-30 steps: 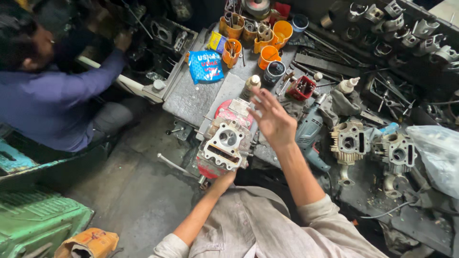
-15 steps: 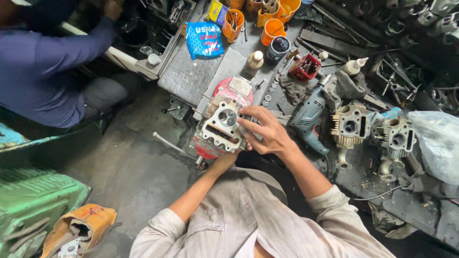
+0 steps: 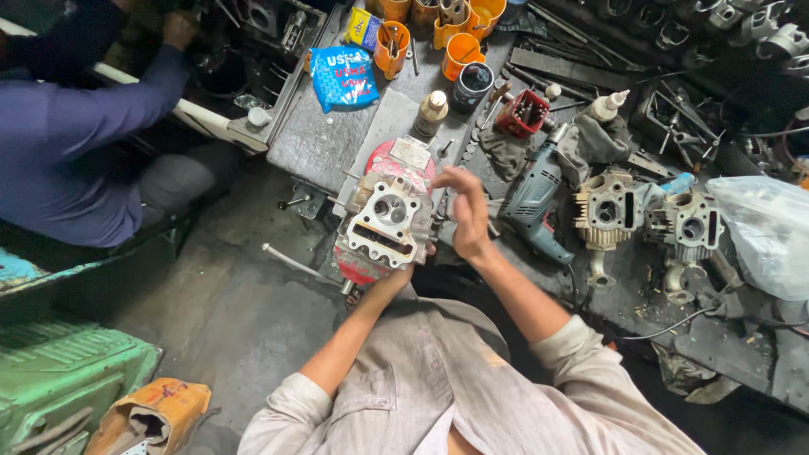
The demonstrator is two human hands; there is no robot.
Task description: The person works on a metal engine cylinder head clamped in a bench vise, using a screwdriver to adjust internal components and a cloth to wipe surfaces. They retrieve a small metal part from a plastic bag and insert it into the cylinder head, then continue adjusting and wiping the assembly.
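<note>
Cluttered workshop counter (image 3: 320, 152) | left hand (image 3: 404, 268) grips engine head (image 3: 389, 221) from 6 o'clock, steadying it | right hand (image 3: 465, 215) open, fingers resting at 3 o'clock | drill (image 3: 533, 198) beyond

Dim, even light; soft shadows; wide-angle distortion.

Lying scattered across the grimy bench: an electric drill (image 3: 533, 200), a blue packet (image 3: 340, 77), orange cups (image 3: 461, 54), a red box (image 3: 522, 113), two spare cylinder heads (image 3: 608, 209).
</note>
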